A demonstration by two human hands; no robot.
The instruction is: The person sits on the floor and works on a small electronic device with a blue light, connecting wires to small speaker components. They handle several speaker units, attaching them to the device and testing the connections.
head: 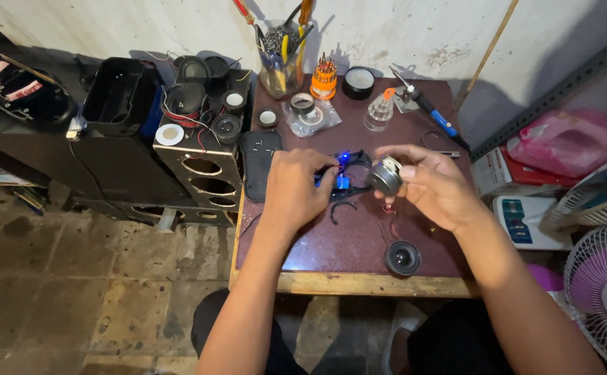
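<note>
A small round speaker driver (pixel 386 175) is pinched between the thumb and curled fingers of the right hand (pixel 432 184), just right of the frame's centre, above the dark red table top (pixel 359 243). The left hand (pixel 293 187) is closed loosely, its fingertips pressed on a small circuit board (pixel 341 182) lit blue at the centre; whether the board is gripped or only touched cannot be told. One loose driver (pixel 402 257) is seen lying near the table's lower edge, well apart from both hands. Along the upper edge are ranged one jar of hand tools (pixel 280 66), one orange screwdriver set (pixel 324 78), one round black tin (pixel 358 82), one clear bottle (pixel 380 111) and one blue-handled soldering iron (pixel 428 107). A black speaker cabinet (pixel 206 163) with several drivers on top stands at the left. A fan (pixel 605 295) is seen at the lower right.
</note>
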